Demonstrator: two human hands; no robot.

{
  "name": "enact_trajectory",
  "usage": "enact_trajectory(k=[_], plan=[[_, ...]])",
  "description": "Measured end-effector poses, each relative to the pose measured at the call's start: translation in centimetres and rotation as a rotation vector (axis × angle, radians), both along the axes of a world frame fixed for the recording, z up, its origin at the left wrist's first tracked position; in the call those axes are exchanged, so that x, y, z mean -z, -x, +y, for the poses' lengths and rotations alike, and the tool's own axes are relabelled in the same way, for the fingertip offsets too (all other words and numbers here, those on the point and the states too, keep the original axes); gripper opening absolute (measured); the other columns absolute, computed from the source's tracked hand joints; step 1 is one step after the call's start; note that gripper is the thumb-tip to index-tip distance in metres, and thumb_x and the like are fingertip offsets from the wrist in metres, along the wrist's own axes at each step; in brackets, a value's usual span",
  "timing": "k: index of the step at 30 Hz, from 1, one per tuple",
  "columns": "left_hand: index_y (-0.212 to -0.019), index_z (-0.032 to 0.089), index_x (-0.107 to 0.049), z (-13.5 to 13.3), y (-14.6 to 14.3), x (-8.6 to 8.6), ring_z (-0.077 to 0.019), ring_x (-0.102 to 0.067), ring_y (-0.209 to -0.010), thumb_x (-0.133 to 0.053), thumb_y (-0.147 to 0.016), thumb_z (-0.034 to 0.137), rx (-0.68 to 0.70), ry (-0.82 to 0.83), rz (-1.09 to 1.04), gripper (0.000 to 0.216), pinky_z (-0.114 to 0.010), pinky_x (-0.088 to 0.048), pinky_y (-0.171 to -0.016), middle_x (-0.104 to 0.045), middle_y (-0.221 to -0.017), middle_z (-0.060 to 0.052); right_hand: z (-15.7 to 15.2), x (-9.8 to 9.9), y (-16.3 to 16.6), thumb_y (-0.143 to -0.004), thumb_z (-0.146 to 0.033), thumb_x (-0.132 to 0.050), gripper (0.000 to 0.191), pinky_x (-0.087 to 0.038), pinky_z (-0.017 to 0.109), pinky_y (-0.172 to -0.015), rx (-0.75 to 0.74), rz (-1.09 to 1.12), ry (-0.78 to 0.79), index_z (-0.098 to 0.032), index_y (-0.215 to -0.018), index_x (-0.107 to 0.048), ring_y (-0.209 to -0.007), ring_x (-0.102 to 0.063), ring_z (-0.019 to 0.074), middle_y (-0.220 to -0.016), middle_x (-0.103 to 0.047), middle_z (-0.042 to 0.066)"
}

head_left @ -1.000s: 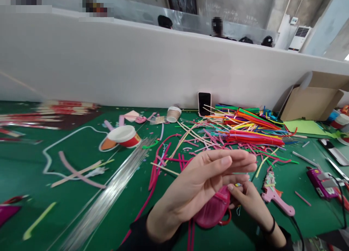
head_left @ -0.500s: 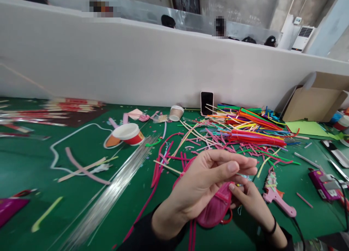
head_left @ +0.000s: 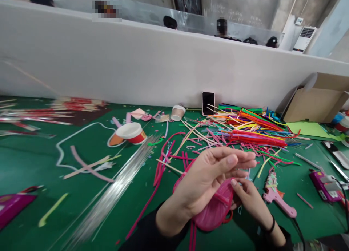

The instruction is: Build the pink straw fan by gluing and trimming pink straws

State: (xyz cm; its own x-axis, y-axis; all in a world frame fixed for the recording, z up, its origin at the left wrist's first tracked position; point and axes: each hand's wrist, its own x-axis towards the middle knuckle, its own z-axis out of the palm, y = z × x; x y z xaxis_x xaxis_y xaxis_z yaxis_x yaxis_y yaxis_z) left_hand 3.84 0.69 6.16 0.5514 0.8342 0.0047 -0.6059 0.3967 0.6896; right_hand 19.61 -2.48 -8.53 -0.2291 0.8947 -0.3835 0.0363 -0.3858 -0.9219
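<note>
A bright pink rounded piece (head_left: 214,214) with a ribbed, streaked surface lies low in front of me, partly covered by my hands. My right hand (head_left: 249,196) pinches its right edge, thumb on top and the other fingers mostly behind it. Over its upper left part, my left hand (head_left: 201,182) is held with the fingers stretched out to the right and the thumb apart; no object shows in it. A small red loop (head_left: 228,217) sticks out at the piece's lower right. Pink strips (head_left: 159,171) run beside it on the left.
A heap of coloured fuzzy stems (head_left: 253,131) lies behind my hands. To the right are a pink glue gun (head_left: 279,196) and a purple power strip (head_left: 321,185). Thin metal wires (head_left: 117,189), a paper cup (head_left: 136,134) and a white cord (head_left: 58,151) are left; a phone (head_left: 208,102) leans at the divider.
The view has shifted slightly, so the table things appear a little farther right. My right hand still grips the pink piece's edge, and my left hand keeps nearly the same pose.
</note>
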Motion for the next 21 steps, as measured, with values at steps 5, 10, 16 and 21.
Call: enact_trajectory(k=[5,10,16,21], plan=[[-0.120,0.015,-0.070,0.1,1.2,1.1,-0.0248,-0.063,-0.120,-0.049,-0.098,0.042,0.013,0.122,-0.044,0.040,-0.032,-0.054,-0.093,-0.063,-0.136,-0.012,0.1,-0.2,0.5,-0.082,-0.071,-0.055,0.055,-0.054,0.030,-0.059,-0.029,-0.113,-0.160,-0.018,-0.096,-0.057,-0.062,-0.065,0.0175,-0.072,-0.068,0.001],[-0.127,0.011,-0.064,-0.5,4.1,3.4,-0.0286,-0.055,-0.130,-0.032,-0.103,0.043,-0.070,0.272,-0.064,0.052,-0.041,-0.046,-0.104,-0.058,-0.141,-0.016,-0.2,-0.7,2.1,-0.072,-0.044,-0.077,0.048,-0.052,0.036,-0.089,0.102,-0.136,-0.265,-0.020,-0.109,-0.058,-0.097,-0.065,0.0226,-0.108,-0.070,0.005],[-0.127,0.009,-0.064,-2.3,6.5,6.0,-0.0290,-0.053,-0.132,-0.030,-0.103,0.040,-0.225,0.374,-0.085,0.051,-0.043,-0.041,-0.109,-0.061,-0.138,-0.016,-0.3,-0.3,3.1,-0.068,-0.041,-0.078,0.049,-0.055,0.037,-0.082,0.256,0.035,-0.175,-0.020,-0.107,-0.056,-0.089,-0.068,0.0229,-0.099,-0.072,0.005],[-0.118,0.010,-0.069,-3.1,7.1,7.4,-0.0283,-0.058,-0.126,-0.035,-0.102,0.039,-0.343,0.374,-0.047,0.047,-0.042,-0.044,-0.105,-0.064,-0.133,-0.015,0.0,-1.3,0.5,-0.064,-0.042,-0.084,0.057,-0.057,0.036,-0.080,0.467,0.146,-0.149,-0.020,-0.110,-0.058,-0.086,-0.069,0.0216,-0.100,-0.074,0.005]])
